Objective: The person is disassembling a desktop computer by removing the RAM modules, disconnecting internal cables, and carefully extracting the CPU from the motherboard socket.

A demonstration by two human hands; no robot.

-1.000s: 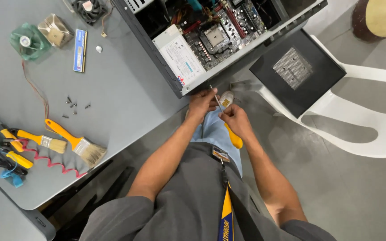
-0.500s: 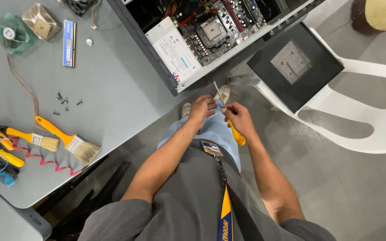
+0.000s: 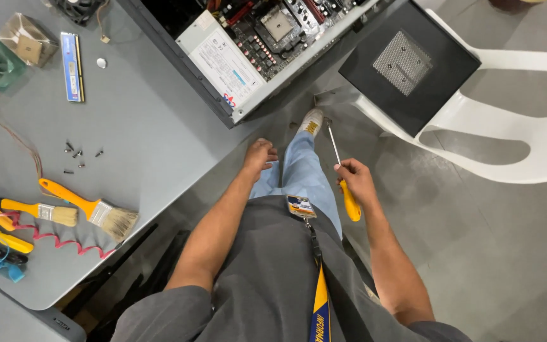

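Fingers of my right hand (image 3: 354, 176) are wrapping around a yellow-handled screwdriver with a thin steel shaft (image 3: 342, 177), just right of the frame's centre; its tip is pointing up toward the white sneaker (image 3: 311, 120) on the grey floor. My left hand (image 3: 259, 157) is hanging loosely curled and holding nothing, just beside the edge of the grey table (image 3: 147, 126) and above the light blue jeans leg (image 3: 302, 177). At the top of the frame, the open black computer case with its exposed circuit board (image 3: 254, 38) is lying on the table, overhanging the edge. At the upper right, a black side panel with a mesh vent (image 3: 406, 63) is resting on a white plastic chair (image 3: 527, 126). Toward the lower left, two yellow-handled paintbrushes (image 3: 90, 209) are lying on the table, with small dark screws (image 3: 77, 155) above them and a blue memory stick (image 3: 71, 57) at the upper left.
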